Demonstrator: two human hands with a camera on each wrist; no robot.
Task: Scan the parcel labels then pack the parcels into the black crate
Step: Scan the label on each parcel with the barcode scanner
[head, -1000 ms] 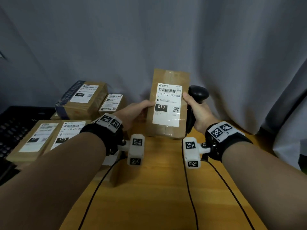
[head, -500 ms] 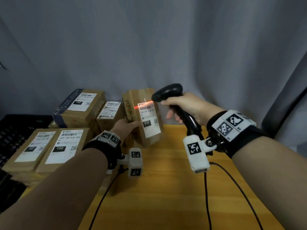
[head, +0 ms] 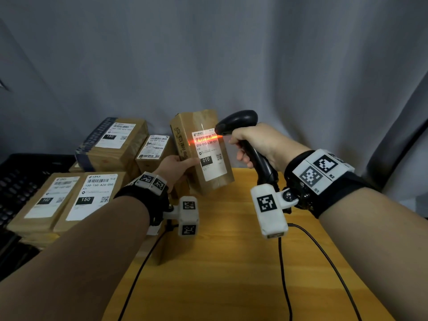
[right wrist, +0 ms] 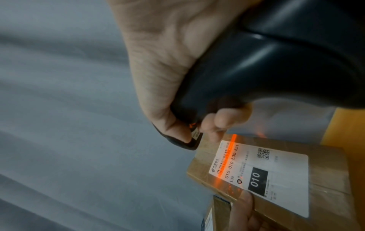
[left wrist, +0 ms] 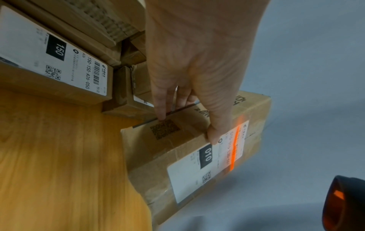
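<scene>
Left hand (head: 176,166) gripping upright parcel (head: 203,154) by its side edge, above table (head: 231,274). Right hand (head: 254,144) wrapped around scanner (head: 238,122), just right of label (head: 209,154). Black crate (head: 20,177) far left of both.

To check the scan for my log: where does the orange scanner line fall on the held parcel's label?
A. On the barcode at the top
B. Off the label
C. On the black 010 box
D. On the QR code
A: the orange line crosses the barcode above the printed 010-010-L30-551, on the parcel that the left hand holds.
</scene>
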